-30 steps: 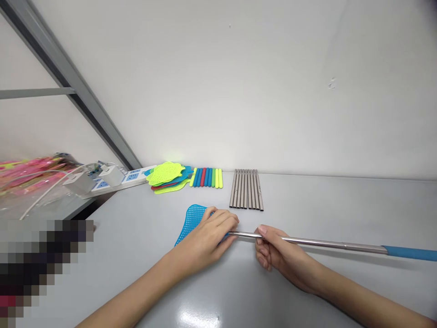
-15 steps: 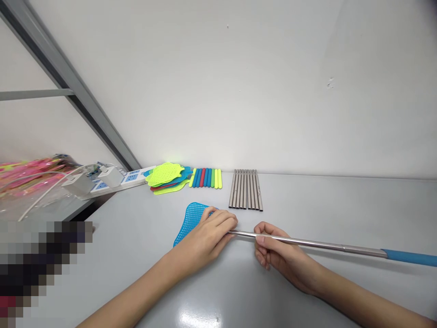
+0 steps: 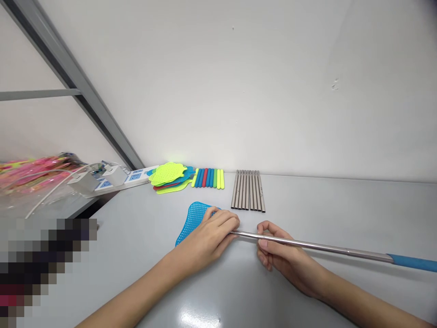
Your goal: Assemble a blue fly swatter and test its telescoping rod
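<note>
A blue fly swatter lies across in front of me: its mesh head (image 3: 194,219) rests on the grey table, and its metal telescopic rod (image 3: 324,247) runs right to a blue handle (image 3: 414,262), cut off by the picture's edge. My left hand (image 3: 218,228) is closed around the neck where head and rod meet, covering that joint and part of the mesh. Farther along, my right hand (image 3: 283,255) pinches the rod between thumb and fingers, its other fingers curled underneath.
Behind the hands lie a pile of coloured swatter heads (image 3: 169,174), a row of coloured handle sleeves (image 3: 214,178) and several metal rods (image 3: 248,191). A power strip (image 3: 135,176) with white chargers and cables is at left, beside a plastic-wrapped pink bundle (image 3: 37,175). A wall (image 3: 259,91) closes the back.
The view has swung slightly, so everything sits a little farther right in the picture. Both hands keep the same hold on the fly swatter.
</note>
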Available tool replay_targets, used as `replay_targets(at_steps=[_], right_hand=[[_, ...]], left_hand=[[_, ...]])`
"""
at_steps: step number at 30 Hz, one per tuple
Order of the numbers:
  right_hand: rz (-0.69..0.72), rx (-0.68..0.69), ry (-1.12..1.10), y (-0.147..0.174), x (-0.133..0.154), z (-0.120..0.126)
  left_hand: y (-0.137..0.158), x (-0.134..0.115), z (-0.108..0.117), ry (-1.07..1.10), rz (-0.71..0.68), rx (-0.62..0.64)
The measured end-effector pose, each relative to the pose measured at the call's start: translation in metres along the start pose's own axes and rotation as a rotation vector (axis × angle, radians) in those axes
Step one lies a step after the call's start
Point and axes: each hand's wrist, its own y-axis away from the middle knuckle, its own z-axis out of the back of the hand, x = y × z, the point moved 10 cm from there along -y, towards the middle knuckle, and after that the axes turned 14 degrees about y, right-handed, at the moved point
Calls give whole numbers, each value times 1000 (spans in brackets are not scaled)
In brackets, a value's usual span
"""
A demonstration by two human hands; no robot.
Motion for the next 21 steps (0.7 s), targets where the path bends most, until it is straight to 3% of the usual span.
replay_targets(at_steps=[21], right_hand=[[32,29,-132,1,1,1]], left_hand=[[2,3,-12,13,24,43]])
